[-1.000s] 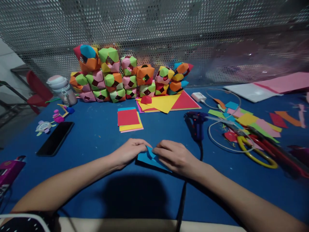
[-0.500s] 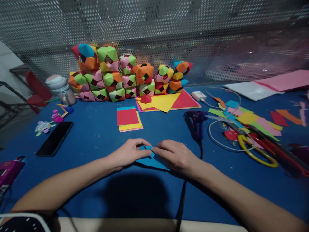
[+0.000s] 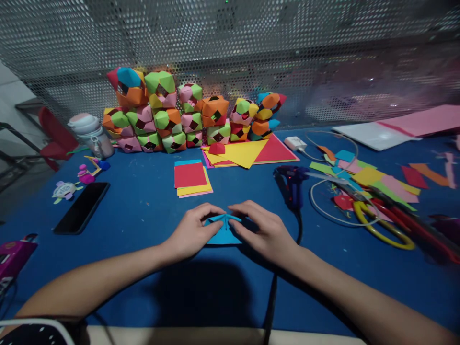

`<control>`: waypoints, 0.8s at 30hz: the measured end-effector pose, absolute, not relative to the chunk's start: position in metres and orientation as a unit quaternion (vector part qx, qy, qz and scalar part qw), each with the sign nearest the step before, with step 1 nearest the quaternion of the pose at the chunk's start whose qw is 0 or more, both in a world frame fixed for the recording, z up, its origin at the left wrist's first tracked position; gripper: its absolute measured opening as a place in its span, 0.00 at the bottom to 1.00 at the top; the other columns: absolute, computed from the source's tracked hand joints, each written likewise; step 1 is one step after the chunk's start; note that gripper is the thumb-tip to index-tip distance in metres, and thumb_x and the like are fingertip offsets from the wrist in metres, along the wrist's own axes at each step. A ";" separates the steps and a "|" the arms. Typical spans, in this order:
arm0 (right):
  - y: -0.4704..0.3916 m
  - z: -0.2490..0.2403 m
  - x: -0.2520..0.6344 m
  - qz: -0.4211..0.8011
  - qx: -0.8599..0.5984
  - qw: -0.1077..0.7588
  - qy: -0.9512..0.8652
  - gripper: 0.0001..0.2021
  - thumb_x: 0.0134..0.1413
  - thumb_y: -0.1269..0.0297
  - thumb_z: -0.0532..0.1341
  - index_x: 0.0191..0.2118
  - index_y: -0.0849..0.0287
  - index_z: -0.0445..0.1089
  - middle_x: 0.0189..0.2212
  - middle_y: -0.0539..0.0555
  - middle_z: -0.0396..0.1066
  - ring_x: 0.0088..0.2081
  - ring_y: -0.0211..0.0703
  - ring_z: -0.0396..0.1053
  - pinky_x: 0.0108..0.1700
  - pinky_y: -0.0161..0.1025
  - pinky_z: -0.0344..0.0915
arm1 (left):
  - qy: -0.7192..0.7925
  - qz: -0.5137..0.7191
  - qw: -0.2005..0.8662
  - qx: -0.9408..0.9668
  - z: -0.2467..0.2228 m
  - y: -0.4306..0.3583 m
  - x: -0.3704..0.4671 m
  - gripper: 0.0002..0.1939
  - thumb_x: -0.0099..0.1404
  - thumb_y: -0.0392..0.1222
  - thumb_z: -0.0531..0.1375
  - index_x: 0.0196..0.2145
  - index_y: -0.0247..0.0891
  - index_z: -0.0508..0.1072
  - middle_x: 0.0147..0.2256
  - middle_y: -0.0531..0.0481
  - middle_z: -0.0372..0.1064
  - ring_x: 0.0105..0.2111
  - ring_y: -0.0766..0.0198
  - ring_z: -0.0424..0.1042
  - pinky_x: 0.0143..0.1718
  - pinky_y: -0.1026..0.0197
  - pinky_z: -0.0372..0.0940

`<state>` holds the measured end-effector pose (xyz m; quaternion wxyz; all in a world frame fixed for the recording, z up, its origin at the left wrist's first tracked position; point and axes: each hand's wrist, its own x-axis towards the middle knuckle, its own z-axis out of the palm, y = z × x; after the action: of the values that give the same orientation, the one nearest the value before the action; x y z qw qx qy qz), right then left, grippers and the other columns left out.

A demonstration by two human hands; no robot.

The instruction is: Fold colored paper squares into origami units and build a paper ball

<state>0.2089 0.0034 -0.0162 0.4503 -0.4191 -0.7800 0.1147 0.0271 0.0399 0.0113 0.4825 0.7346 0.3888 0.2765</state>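
Here, in front of the paper stack (image 3: pixel 190 175) and left of the glue gun (image 3: pixel 295 187), pinching the folded blue paper (image 3: pixel 224 237) on the table (image 3: pixel 143 201), with the left hand (image 3: pixel 196 227) at 1 side and the right hand (image 3: pixel 265 229) at the other.

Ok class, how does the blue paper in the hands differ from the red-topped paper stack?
The blue paper is folded, with raised flaps; the paper stack lies flat. The blue paper shows one colour, while the paper stack shows red, yellow, pink and blue. Both include blue paper.
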 end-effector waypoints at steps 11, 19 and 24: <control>0.005 -0.016 0.210 0.206 -0.460 0.454 -0.735 0.05 0.56 0.68 0.57 0.34 0.59 0.70 0.28 0.53 0.69 0.30 0.39 0.67 0.32 0.36 0.63 | 0.397 0.276 0.523 0.702 0.013 0.036 0.028 0.13 0.60 0.38 0.57 0.43 0.34 0.73 0.40 0.46 0.73 0.40 0.62 0.70 0.41 0.63 0.63; 0.007 -0.014 0.212 0.220 -0.449 0.463 -0.732 0.05 0.55 0.69 0.57 0.34 0.59 0.71 0.28 0.53 0.69 0.31 0.40 0.67 0.33 0.37 0.63 | 0.397 0.248 0.550 0.692 0.012 0.040 0.025 0.15 0.62 0.39 0.55 0.45 0.37 0.74 0.42 0.48 0.74 0.41 0.61 0.71 0.43 0.62 0.63; 0.008 -0.015 0.214 0.218 -0.434 0.468 -0.738 0.06 0.55 0.70 0.57 0.34 0.59 0.71 0.28 0.53 0.69 0.31 0.39 0.67 0.33 0.37 0.63 | 0.379 0.237 0.543 0.710 0.013 0.042 0.022 0.17 0.62 0.41 0.55 0.47 0.37 0.73 0.44 0.47 0.73 0.43 0.60 0.70 0.44 0.61 0.63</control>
<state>0.2143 0.0083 -0.0151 0.4675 -0.4341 -0.7385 0.2182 0.0225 0.0423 0.0133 0.5431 0.7105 0.3795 0.2373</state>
